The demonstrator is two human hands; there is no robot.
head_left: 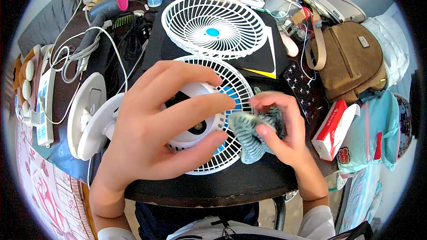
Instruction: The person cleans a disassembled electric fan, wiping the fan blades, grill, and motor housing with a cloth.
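My right hand (289,131) pinches a crumpled grey-green striped cloth (250,138) at the right edge of a white fan's cage (242,84). Fingers spread and curved, my left hand (151,122) is over the fan's round motor housing (195,140); whether it touches the housing I cannot tell. The fan lies on the black table with its back facing up, and blue shows through the cage bars. To the left, its round white base (91,111) stands tilted on edge. Beyond the fan rests a detached white grille (242,20) with a blue centre.
At left are a hair dryer (104,13), coiled cables and a power strip (46,106). Bottles and jars line the back. A brown bag (351,58), a red-and-white box (332,129) and a turquoise bag (371,129) crowd the right side.
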